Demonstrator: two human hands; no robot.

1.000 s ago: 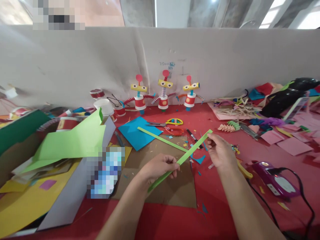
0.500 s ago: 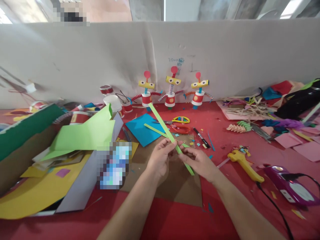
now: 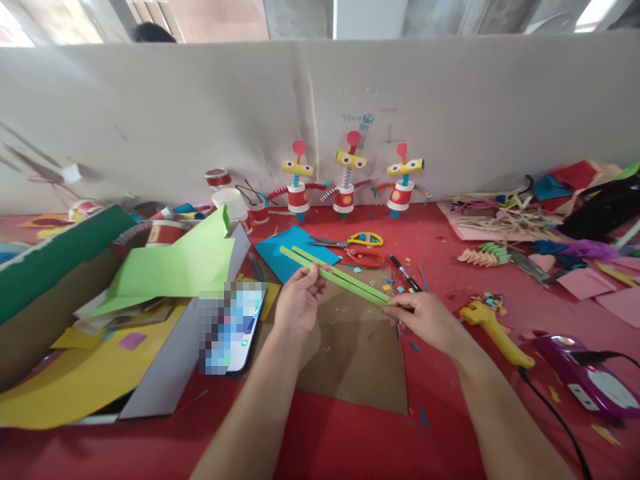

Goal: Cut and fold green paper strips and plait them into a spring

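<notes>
My left hand (image 3: 299, 300) pinches a long green paper strip (image 3: 350, 283) near its left end. My right hand (image 3: 424, 320) pinches the same strip at its right end. I hold the strip low over a brown cardboard sheet (image 3: 360, 360), right beside a second green strip (image 3: 345, 273) that lies on the table parallel to it. A blue paper sheet (image 3: 293, 250) sits just behind the strips' left ends.
Three paper-cup robot figures (image 3: 347, 183) stand against the white partition. Scissors (image 3: 357, 240), a black marker (image 3: 405, 273), a yellow glue gun (image 3: 495, 327) and a purple device (image 3: 587, 377) lie on the red table. A phone (image 3: 235, 327), green paper (image 3: 175, 263) and yellow paper (image 3: 75, 380) lie left.
I turned the green strip from a steep diagonal to nearly level and lowered it alongside the strip on the table. My hands moved apart to its ends.
</notes>
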